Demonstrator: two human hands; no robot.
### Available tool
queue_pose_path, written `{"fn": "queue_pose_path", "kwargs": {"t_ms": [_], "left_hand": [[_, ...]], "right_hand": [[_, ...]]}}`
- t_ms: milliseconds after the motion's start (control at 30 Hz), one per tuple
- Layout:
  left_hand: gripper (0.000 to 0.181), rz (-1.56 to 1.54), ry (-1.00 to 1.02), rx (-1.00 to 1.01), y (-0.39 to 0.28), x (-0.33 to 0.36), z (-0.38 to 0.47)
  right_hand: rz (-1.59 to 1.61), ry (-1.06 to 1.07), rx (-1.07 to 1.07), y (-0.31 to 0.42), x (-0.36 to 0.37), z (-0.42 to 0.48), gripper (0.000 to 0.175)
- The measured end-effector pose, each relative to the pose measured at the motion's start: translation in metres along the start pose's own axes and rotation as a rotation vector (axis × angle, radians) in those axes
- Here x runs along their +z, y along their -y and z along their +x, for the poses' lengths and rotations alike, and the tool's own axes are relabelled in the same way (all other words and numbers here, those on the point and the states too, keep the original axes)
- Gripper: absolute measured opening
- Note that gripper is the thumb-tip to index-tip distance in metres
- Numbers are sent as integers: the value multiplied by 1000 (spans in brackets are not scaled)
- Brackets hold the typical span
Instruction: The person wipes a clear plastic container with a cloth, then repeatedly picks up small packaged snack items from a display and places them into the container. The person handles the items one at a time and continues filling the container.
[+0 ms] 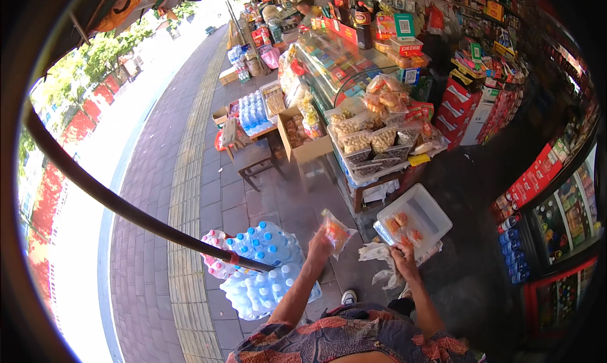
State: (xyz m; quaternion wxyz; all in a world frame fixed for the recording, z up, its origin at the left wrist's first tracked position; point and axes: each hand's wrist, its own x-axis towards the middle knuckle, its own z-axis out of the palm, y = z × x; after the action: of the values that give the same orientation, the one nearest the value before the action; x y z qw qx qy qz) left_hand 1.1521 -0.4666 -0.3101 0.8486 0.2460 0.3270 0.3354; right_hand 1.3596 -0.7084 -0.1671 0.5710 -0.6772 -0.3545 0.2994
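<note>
My left hand (321, 243) grips a clear plastic package of orange-brown food (337, 232), held out over the pavement. Lower right, my right hand (403, 257) is closed on a crumpled whitish cloth (381, 258) that hangs down to its left. Just beyond that hand is a translucent plastic tub (434, 216), tilted, with several wrapped orange-brown food packages (400, 224) inside. The right fingertips lie by the tub's near edge; whether they touch it I cannot tell.
Shrink-wrapped bottle packs (265, 287) stand on the pavement at left, beside a dark slanting pole (142, 221). Ahead are a tray of bagged peanuts (360, 173), an open cardboard box (308, 150), a wooden stool (256, 155) and a glass counter (332, 64). Drinks coolers (559, 225) stand right. People are farther back.
</note>
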Motion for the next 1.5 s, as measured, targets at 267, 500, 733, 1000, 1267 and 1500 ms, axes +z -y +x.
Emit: {"fn": "queue_pose_path", "kwargs": {"t_ms": [267,500,733,1000,1267,1500], "left_hand": [[26,102,267,-289,82,9,43],[45,409,435,-391,153,75,69],[48,916,390,-336,250,141,123],[46,584,-335,-474,391,215,208],[47,1235,-379,-223,454,156,258],[57,1650,-245,-156,423,222,232]], "right_hand": [[696,-590,416,-84,-177,-79,25],[935,-752,175,-124,-269,-170,46],[854,-1011,452,-213,-302,-261,37],[645,-1071,581,-199,-337,-265,44],[639,-1010,658,-195,-368,-234,52],[649,-1011,659,-195,-355,-226,51]]}}
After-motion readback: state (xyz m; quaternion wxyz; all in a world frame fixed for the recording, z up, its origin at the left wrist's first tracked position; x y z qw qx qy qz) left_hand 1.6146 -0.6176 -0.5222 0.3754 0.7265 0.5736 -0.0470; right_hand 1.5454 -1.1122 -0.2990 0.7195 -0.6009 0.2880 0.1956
